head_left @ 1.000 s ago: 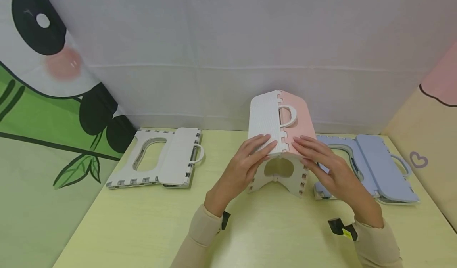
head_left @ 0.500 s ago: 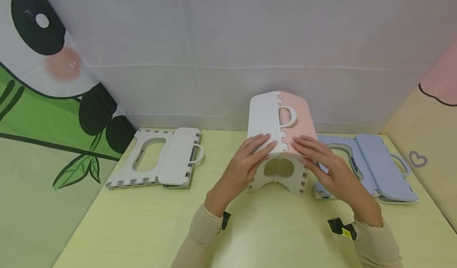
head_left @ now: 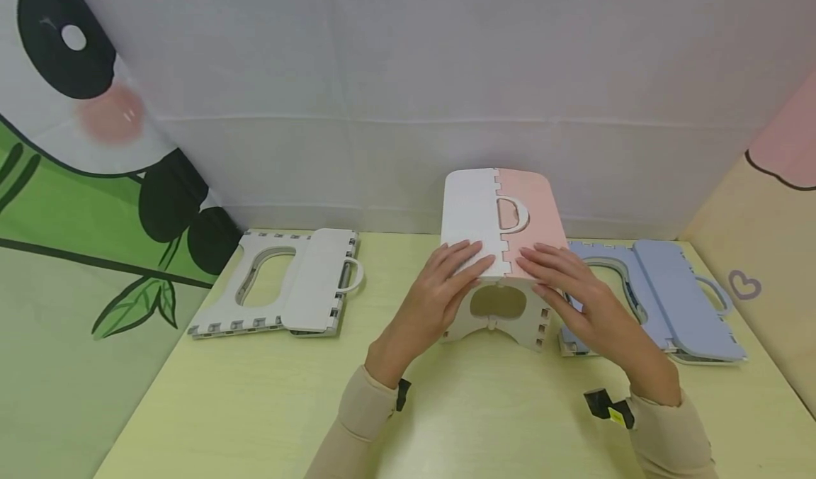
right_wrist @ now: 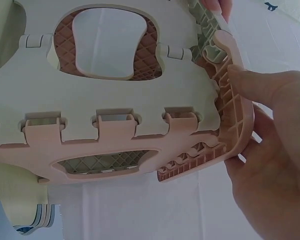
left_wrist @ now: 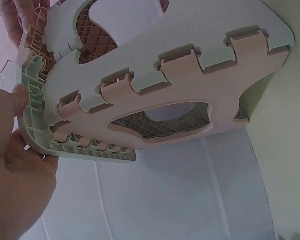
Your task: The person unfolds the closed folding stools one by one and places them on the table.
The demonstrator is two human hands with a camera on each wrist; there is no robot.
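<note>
A pink and white folding stool (head_left: 468, 206) stands on its legs in the middle right of the head view, its top lying flat. A white loop handle (head_left: 523, 215) sits at the seam. My left hand (head_left: 423, 298) holds the near edge of the white half, fingers over the top. Opposite it, my right hand (head_left: 589, 305) holds the near edge of the pink half. In the wrist views, the left thumb (left_wrist: 20, 97) and right thumb (right_wrist: 250, 82) lie against the ribbed rim, with fingers on the rim's other side. Beneath the top, the hinged leg panels (right_wrist: 105, 135) are spread.
A white folded stool (head_left: 321, 280) lies flat on the pale yellow table (head_left: 268, 408) to the left. Close by on the right, partly behind my right hand, lies a blue folded stool (head_left: 691, 302). A pale fabric backdrop (head_left: 357, 174) rises behind the table.
The stool's top has gone from a raised peak at the seam to flat, its far edge sinking. Both hands keep almost the same place on it. The folded stools have not moved.
</note>
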